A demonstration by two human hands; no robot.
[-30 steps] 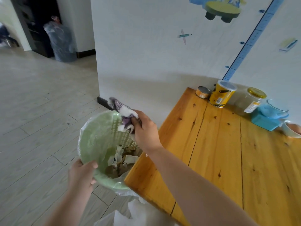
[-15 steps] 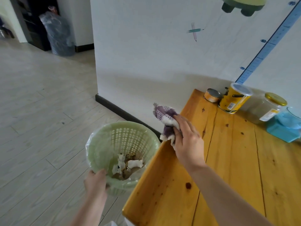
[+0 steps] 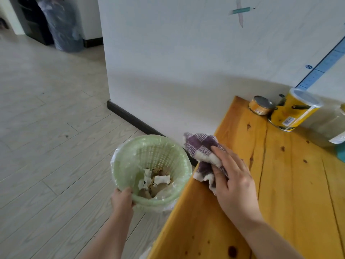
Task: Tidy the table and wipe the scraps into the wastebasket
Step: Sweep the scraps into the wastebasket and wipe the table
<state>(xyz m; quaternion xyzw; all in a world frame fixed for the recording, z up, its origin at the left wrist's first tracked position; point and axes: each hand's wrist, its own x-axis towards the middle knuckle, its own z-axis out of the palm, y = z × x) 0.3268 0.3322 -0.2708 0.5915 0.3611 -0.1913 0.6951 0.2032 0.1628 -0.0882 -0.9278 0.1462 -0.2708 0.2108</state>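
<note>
Since 1 s ago: right hand (image 3: 235, 186) w/ cloth (image 3: 200, 146) has come off the wastebasket (image 3: 130, 157) mouth and down to the counter (image 3: 289, 184) edge. Basket now sits lower in view, mouth turned up more.

Head view (only cam):
- Right hand: fingers and thumb curled round the bunched purple-and-white checked cloth, gripping it. Cloth sits at counter's left edge, its far part sticking out past the edge toward the basket. Can't tell if it presses on the wood.
- Left hand (image 3: 121, 200): grips near rim of wastebasket. Hands well apart, one per item.
- Wastebasket: pale green, perforated wall, clear liner bag (image 3: 115, 156) folded over rim. Just beside counter's left edge, rim below the counter top. Can't tell if it rests on the floor or is held up.
- Scraps (image 3: 156, 181): torn white bits and brown pieces, all at the basket's bottom.
- Counter: orange-yellow wood planks w/ dark knots. At far end by wall: small tin (image 3: 260, 105), then tall yellow can (image 3: 293, 109) w/ clear lid just beside it on the right. Glass jar (image 3: 334, 126) w/ label, cut off by right frame edge.
- Bkgd: white wall (image 3: 177, 53) w/ crossed pencil stickers (image 3: 240, 12), blue measuring strip (image 3: 321, 66) marked 70, dark baseboard (image 3: 134, 118), grey plank floor (image 3: 46, 128).
</note>
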